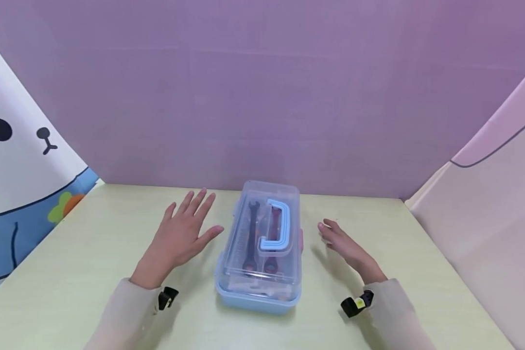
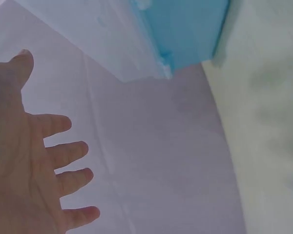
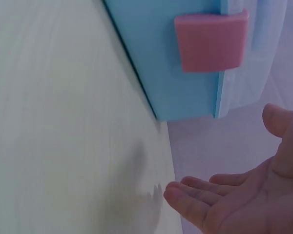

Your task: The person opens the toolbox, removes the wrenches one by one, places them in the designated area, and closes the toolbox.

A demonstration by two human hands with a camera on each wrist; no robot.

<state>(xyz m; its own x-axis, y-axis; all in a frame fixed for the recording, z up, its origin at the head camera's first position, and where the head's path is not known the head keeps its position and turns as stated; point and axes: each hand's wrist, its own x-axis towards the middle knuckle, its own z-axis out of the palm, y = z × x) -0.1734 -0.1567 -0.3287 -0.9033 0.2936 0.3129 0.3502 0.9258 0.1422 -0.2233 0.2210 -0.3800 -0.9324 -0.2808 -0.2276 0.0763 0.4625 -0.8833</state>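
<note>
Box: light-blue plastic toolbox with clear lid [image 1: 259, 253] sat mid-table, wrenches inside, pink side latch [image 3: 211, 41] looked closed.
Left hand [image 1: 181, 233]: fingers spread, hovering just beside it, not touching.
Right hand [image 1: 345, 245]: relaxed, fingers loosely together, near the latch side.
Tip: I'd pop both latches evenly, steady the base.

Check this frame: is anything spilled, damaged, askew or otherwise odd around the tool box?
Nothing stands out. The tool box sits flat on the table, clear lid on, wrenches inside. The pink latch lies flat against its side. The left hand and right hand flank it, open, not touching.
</note>
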